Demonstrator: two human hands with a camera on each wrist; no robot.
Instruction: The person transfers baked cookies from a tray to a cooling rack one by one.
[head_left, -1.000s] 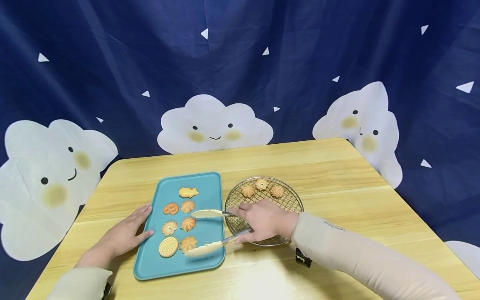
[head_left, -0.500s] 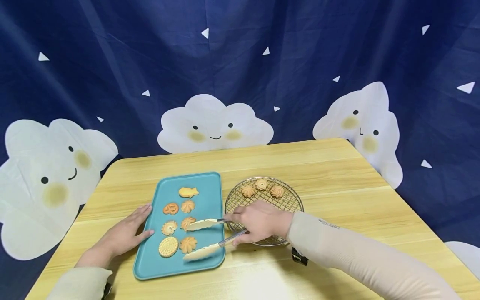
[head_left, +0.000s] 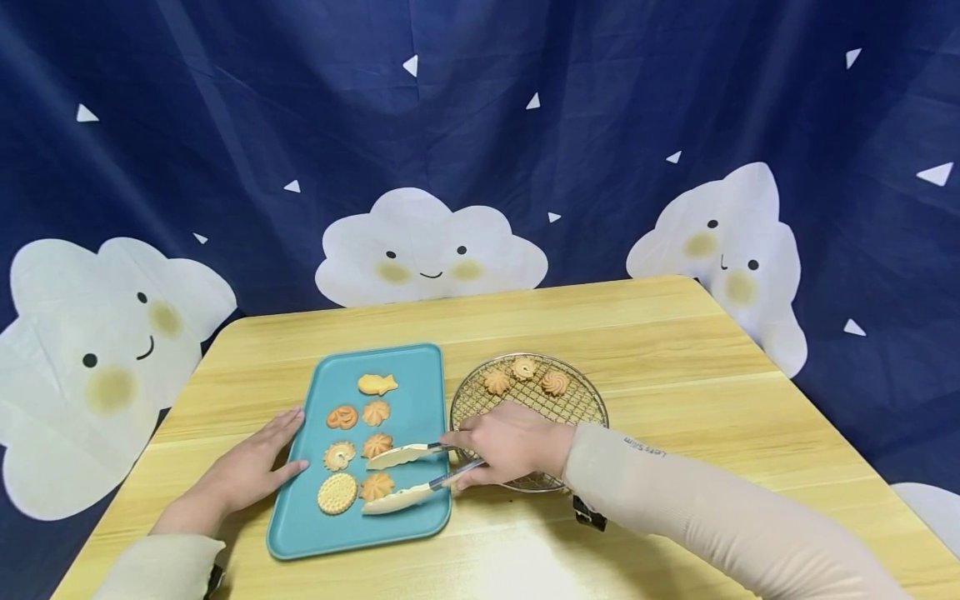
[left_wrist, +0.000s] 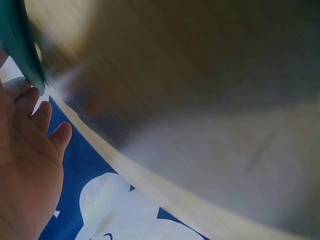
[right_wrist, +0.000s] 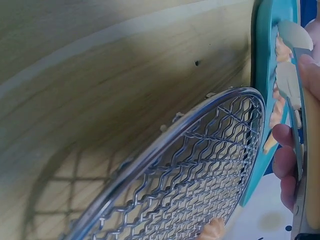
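gripping spread tongs [head_left: 400, 499] in right hand [head_left: 513, 443], fingers curled, touching tray [head_left: 414, 373] with extended left hand [head_left: 251, 467], seemingly aligning on nearest flower cookie [head_left: 377, 484] for squeezing next

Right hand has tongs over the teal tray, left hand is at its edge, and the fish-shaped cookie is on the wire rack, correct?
Not quite: the fish-shaped cookie lies on the teal tray, not the wire rack, as the head view shows. The right hand does hold the tongs over it, with the left hand at its edge.
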